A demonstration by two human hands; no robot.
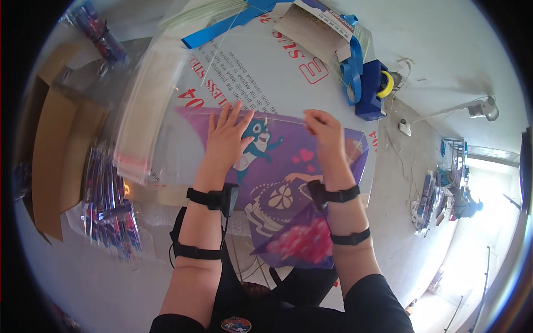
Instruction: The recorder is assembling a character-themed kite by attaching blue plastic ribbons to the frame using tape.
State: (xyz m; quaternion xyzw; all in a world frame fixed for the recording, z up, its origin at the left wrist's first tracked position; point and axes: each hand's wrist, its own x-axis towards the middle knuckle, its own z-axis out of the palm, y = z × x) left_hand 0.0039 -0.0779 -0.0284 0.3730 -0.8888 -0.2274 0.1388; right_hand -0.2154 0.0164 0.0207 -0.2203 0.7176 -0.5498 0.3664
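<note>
A purple printed sheet (pixel 277 166) with a blue cartoon animal, pink hearts and a red patch lies over the near part of the table, its lower part hanging over the front edge toward my lap. A thin pale line, perhaps a rod, runs along its far edge. My left hand (pixel 226 136) rests flat on the sheet's far left part, fingers spread, beside the cartoon animal. At the far edge, right of the middle, my right hand (pixel 327 136) is closed with its fingertips pinched together. Whatever those fingertips hold is too small to make out.
Clear plastic bags (pixel 147 111) are stacked on the table's left. Farther back are blue ribbon (pixel 216 36), an opened small carton (pixel 313 33) and a blue tape dispenser (pixel 369 91) with yellow tape. Wrapped packages (pixel 111 211) and a cardboard box (pixel 61 150) stand left of the table.
</note>
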